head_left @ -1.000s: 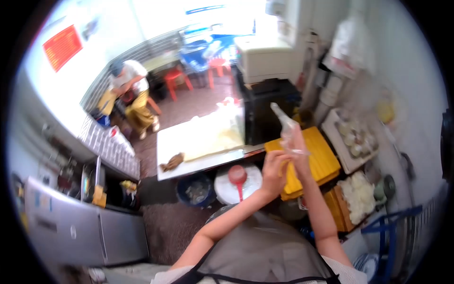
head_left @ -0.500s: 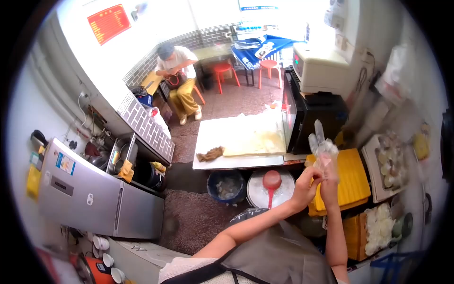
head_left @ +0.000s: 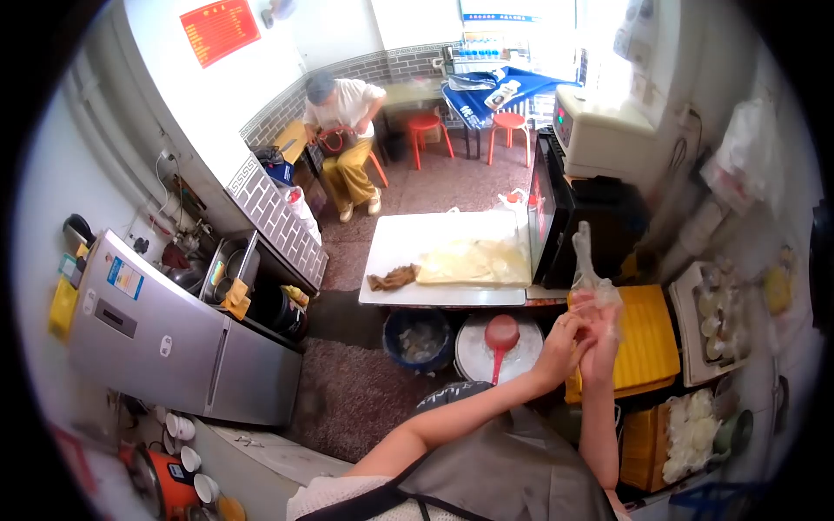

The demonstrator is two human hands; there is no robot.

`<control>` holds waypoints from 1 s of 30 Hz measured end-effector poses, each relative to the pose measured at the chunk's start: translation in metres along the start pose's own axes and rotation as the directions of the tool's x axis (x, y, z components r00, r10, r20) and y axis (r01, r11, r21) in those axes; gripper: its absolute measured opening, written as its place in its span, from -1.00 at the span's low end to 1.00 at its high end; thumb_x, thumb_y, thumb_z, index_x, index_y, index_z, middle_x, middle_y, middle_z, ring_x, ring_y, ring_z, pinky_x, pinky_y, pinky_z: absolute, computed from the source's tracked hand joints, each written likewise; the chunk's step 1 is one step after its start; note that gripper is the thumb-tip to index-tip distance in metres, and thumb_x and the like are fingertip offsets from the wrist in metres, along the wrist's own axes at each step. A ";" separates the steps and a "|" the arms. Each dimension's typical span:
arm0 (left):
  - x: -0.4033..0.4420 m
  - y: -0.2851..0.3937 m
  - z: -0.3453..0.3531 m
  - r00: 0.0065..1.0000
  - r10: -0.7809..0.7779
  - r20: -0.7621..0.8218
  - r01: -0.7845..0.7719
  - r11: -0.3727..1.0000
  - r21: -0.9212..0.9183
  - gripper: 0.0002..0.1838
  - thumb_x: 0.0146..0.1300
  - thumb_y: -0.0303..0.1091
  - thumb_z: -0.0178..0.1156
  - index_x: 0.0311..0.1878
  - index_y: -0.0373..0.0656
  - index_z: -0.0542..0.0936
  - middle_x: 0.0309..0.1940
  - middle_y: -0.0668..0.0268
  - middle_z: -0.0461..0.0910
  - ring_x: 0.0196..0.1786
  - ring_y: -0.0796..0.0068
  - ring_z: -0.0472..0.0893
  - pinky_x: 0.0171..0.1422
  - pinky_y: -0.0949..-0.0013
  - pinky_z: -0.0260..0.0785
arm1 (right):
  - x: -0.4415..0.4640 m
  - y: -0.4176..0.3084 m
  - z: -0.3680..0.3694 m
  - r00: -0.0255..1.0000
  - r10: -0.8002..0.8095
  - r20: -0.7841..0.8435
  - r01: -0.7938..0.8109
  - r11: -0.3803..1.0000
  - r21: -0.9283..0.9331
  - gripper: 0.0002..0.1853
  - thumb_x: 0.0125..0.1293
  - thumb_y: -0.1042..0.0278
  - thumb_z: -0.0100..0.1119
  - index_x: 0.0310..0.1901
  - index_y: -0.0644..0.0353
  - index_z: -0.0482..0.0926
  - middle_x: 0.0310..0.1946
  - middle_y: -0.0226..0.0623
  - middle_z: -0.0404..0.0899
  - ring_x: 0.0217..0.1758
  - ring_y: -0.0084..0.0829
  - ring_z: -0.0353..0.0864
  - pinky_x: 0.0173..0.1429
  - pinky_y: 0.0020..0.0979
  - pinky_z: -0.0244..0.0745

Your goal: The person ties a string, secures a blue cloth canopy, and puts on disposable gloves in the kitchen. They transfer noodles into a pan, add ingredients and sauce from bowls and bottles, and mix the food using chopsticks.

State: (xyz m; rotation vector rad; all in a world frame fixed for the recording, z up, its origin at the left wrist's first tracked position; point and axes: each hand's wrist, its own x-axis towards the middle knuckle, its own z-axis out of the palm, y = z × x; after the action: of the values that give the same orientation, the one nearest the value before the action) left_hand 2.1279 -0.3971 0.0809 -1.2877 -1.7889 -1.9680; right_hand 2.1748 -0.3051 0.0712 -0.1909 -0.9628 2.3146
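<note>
My left hand (head_left: 560,352) is closed in a pinch on the clear plastic glove (head_left: 585,252), near the wrist and palm of my right hand. My right hand (head_left: 599,334) is raised partly inside this glove, its fingers seeming stretched out under the crumpled plastic. The glove's thin fingertips stick up above it. Both hands are in front of a yellow stack (head_left: 647,343). To their left, a red ladle (head_left: 501,333) rests on a round white lid (head_left: 465,347), beside a dark blue basin (head_left: 418,352).
A white worktop (head_left: 395,239) holds a pale yellow sheet (head_left: 476,262) and a brown cloth (head_left: 393,278). A black oven (head_left: 586,217) stands at its right end. Beyond, a person (head_left: 343,122) sits with a bag. A fridge (head_left: 165,330) is at left; trays (head_left: 708,321) are at right.
The view has swung left, so the room appears shifted right in the frame. My hands have stayed together at the plastic glove. The seated person's arms have moved around the bag.
</note>
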 end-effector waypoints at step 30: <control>-0.064 -0.036 0.082 0.625 -0.133 0.769 0.360 0.924 -0.133 -0.89 0.10 -0.60 0.23 -0.32 -0.28 0.49 -0.44 0.15 0.52 -0.36 0.24 0.56 -0.25 0.33 0.38 | -0.011 -0.003 -0.175 0.898 -0.322 -0.301 0.000 0.682 -0.731 -0.16 0.37 -0.02 0.03 0.48 0.09 -0.20 0.48 -0.23 -0.12 0.48 -0.15 0.00 0.43 -0.22 0.10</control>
State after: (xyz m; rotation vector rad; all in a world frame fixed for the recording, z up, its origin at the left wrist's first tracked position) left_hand 2.1812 -0.3414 0.0023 -2.3463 -2.1675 -2.0298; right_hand 2.2465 -0.2063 -0.0550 -0.8422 -1.5361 1.5115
